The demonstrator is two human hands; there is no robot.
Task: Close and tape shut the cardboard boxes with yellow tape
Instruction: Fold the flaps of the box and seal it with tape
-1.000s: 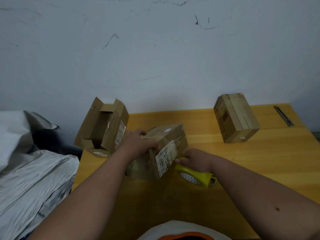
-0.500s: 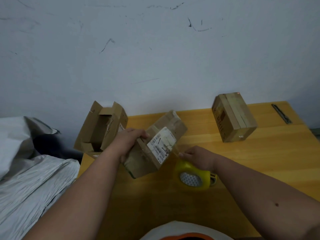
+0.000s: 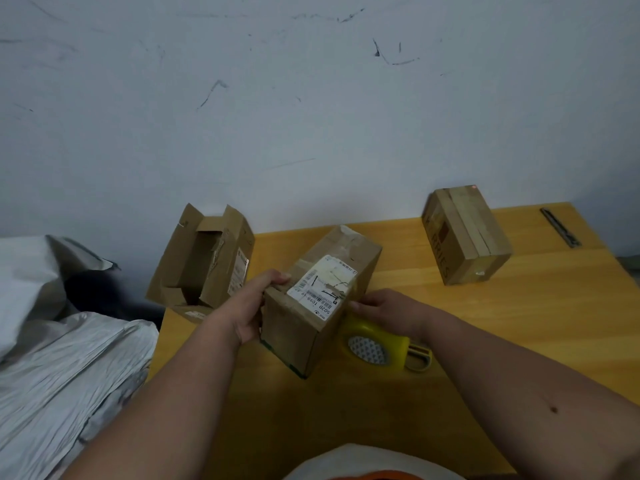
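A closed cardboard box is being held tilted over the yellow table, one lower corner pointing down at the tabletop; whether that corner is touching the wood cannot be told. The box is being gripped at its near left end by the left hand, whose fingers are curled over the top edge while the palm is being pressed against the end face. A white shipping label is being shown on the upward face, just right of those fingers.

Just to the right of the box, a yellow tape dispenser is being held by the right hand, with the fingers wrapped over its top and the fingertips being kept against the box's right side. The dispenser is lying directly below that hand, beside the box's lower right edge.

Beyond the left hand, at the table's far left edge, an open box is being left on its side with its flaps spread. Well beyond the right hand, a taped box is standing near the wall, and farther right a dark utility knife is lying on the table. To the left of the left arm, crumpled grey plastic bags are being piled beside the table.
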